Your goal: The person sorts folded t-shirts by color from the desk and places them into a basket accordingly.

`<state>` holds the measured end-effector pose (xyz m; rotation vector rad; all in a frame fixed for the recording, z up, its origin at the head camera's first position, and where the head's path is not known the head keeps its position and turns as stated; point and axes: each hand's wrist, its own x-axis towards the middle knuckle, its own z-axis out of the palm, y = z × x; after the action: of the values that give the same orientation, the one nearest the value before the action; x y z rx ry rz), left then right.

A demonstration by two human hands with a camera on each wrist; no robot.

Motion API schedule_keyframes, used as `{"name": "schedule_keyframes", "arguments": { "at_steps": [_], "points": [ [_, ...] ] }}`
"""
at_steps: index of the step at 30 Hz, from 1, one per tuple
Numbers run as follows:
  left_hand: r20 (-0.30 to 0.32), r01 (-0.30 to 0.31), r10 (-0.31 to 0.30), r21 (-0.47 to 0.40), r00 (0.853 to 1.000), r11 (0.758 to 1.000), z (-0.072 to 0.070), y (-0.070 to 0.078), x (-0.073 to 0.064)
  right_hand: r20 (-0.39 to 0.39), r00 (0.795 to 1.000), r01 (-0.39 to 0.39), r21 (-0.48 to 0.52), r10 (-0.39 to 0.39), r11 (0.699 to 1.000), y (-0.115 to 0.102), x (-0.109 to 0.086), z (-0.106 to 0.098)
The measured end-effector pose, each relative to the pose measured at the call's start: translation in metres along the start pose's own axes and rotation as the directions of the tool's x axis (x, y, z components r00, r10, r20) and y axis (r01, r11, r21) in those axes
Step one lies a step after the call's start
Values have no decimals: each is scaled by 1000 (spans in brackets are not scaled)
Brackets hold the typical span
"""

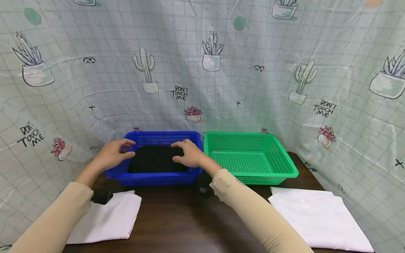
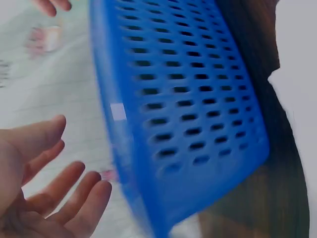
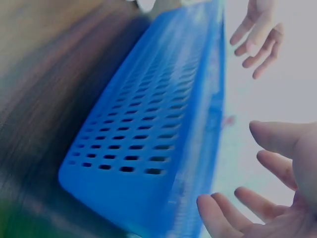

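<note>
A folded black cloth (image 1: 156, 159) lies inside the blue plastic basket (image 1: 158, 179). Over the basket's left end hovers my left hand (image 1: 114, 153), fingers loosely bent and holding nothing. My right hand (image 1: 189, 154) is above the right end, its fingers spread and likewise holding nothing. Both palms face each other across the cloth. In the left wrist view, the left hand (image 2: 54, 193) is apart from the basket's slotted side (image 2: 188, 99). The right wrist view shows the right hand (image 3: 267, 193) near the rim, with the left hand's fingers (image 3: 260, 37) beyond.
A green plastic basket (image 1: 250, 179) stands right of the blue one on the dark wooden table (image 1: 177, 218). Folded white cloths lie at the front left (image 1: 110, 218) and front right (image 1: 319, 218). A patterned curtain (image 1: 202, 98) hangs behind and at both sides.
</note>
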<state>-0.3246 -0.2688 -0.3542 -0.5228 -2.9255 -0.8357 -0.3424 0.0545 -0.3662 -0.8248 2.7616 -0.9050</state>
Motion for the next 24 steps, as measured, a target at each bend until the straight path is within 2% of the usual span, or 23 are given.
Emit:
{"name": "schedule_keyframes", "arguments": {
  "at_steps": [3,6,9,11,16,20,22,24],
  "points": [
    [-40,-32,31,-30,999,999,-13,2,-22,-16,998,53,28,-53,998,-9,-19,-7],
    [-71,-59,56,-44,996,997,-25,-3,-49,-44,994,103,80,-100,991,-17,-39,-5],
    [-88,-83,78,-46,993,996,-32,-14,-77,-77,990,131,164,-120,978,-26,-59,4],
    [-103,-96,91,-42,991,995,-33,-27,-96,-89,988,144,222,-127,964,-34,-67,16],
    [-100,-105,98,-59,990,993,-22,-63,-130,-52,990,140,326,-130,935,-45,-80,54],
    [-49,-50,48,-55,998,997,-10,-83,-150,13,995,88,389,-101,917,-52,-80,84],
    [-22,-13,12,-31,1000,999,-7,-91,-159,48,996,42,459,-73,887,-56,-78,99],
    [-7,19,-19,-12,1000,1000,-5,-98,-166,93,995,-21,546,-36,837,-61,-75,112]
  ]
}}
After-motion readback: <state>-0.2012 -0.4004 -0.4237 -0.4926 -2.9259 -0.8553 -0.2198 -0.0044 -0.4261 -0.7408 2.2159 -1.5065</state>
